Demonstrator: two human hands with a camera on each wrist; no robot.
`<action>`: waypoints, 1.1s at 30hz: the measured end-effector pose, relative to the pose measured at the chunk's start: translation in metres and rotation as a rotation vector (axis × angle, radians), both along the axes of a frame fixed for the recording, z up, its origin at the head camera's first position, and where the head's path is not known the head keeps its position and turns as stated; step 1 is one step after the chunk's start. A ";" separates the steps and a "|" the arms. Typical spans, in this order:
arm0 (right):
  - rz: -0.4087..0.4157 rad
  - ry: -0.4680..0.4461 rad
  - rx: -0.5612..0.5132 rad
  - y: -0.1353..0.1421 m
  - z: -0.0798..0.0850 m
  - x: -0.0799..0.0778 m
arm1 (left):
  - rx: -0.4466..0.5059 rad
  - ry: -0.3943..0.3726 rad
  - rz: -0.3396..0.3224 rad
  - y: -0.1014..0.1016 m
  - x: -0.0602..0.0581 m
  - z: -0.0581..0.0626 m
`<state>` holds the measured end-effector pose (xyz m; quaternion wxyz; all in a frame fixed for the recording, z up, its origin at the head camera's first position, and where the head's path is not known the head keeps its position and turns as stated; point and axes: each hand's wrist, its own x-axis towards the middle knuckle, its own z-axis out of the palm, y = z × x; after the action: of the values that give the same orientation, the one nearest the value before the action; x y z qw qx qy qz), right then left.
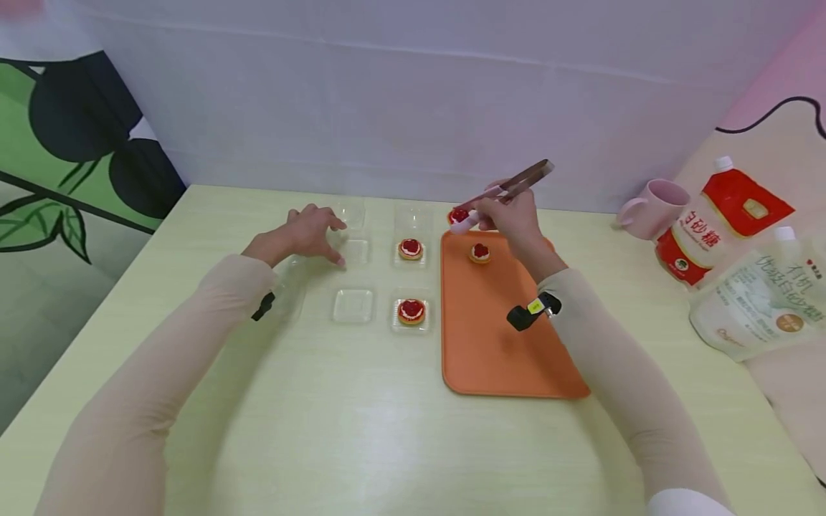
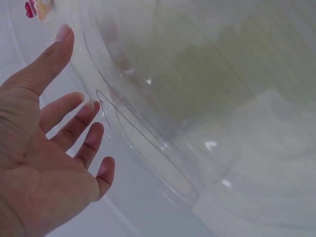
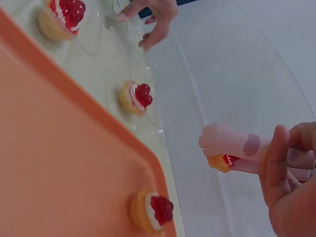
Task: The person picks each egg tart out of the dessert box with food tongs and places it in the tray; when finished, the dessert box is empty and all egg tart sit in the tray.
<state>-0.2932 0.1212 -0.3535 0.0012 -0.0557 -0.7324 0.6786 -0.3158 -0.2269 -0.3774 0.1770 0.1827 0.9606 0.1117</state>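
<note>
In the head view my right hand (image 1: 518, 221) grips tongs (image 1: 528, 179) with pink paw-shaped tips. Between those tips is a small tart (image 3: 218, 163) topped with red fruit, held above the far left corner of the orange tray (image 1: 497, 337). Another tart (image 1: 480, 253) lies on that tray. My left hand (image 1: 307, 231) has spread, relaxed fingers beside the clear plastic boxes (image 1: 353, 306); in the left wrist view its fingertips (image 2: 92, 105) are right at a clear plastic edge. Two tarts, one farther (image 1: 410, 249) and one nearer (image 1: 411, 312), sit in clear boxes left of the tray.
At the far right stand a pink mug (image 1: 657, 208), a red-and-clear bag (image 1: 716, 222) with a white cap, and a pale bag (image 1: 755, 308). A pale curtain-like sheet (image 1: 387, 107) hangs behind the table's back edge.
</note>
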 end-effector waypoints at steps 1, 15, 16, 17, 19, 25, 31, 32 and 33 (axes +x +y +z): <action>-0.010 0.001 0.007 0.007 0.000 0.001 | -0.001 -0.001 -0.001 0.000 0.000 0.000; -0.110 -0.060 0.172 0.072 -0.011 0.012 | -0.012 -0.001 0.002 -0.002 -0.001 0.001; -0.112 -0.075 0.181 0.074 -0.013 0.013 | -0.011 -0.001 0.002 -0.002 -0.001 0.002; -0.115 -0.089 0.189 0.077 -0.015 0.014 | -0.011 -0.001 0.001 -0.002 0.000 0.002; -0.121 -0.116 0.215 0.080 -0.019 0.015 | -0.010 -0.004 0.002 -0.002 0.000 0.002; -0.115 -0.172 0.288 0.083 -0.029 0.017 | -0.011 -0.013 0.009 -0.002 0.001 0.005; -0.102 -0.178 0.327 0.086 -0.036 0.016 | -0.017 -0.014 0.006 -0.002 0.002 0.006; -0.099 -0.177 0.329 0.086 -0.037 0.016 | -0.019 -0.013 0.005 -0.002 0.002 0.006; -0.097 -0.176 0.331 0.087 -0.037 0.016 | -0.021 -0.012 0.004 -0.002 0.002 0.006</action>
<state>-0.2772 0.2077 -0.3909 -0.0209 -0.1492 -0.8278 0.5404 -0.3141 -0.2293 -0.3715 0.1843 0.1783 0.9610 0.1033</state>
